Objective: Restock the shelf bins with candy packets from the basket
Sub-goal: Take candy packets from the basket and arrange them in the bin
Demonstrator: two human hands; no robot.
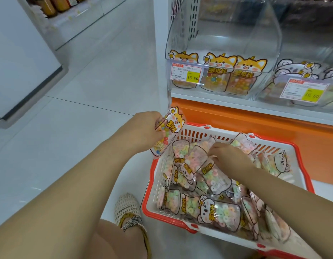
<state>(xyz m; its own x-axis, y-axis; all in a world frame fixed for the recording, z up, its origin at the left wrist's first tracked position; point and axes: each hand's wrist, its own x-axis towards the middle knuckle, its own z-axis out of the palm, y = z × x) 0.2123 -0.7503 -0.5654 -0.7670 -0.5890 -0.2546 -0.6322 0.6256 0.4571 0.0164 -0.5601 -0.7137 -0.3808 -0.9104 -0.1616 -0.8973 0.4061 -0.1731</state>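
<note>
Fox-print jelly-bean packet (168, 131) is up over the basket's left rim, gripped by the left hand (145, 129), fingers wrapped round its middle. Right hand (227, 156) is down among the bear-print ring-candy packets (218, 212) in the basket (167, 218). Its fingers are curled downward, but I can't tell if they've got one.

Step looks like sorting by print. The fox one should go to the clear bin (270, 40) with the fox packets (238, 79), not the bear bin (302, 86) beside it. Drop it in from the top, face forward, upright behind the front row.
</note>
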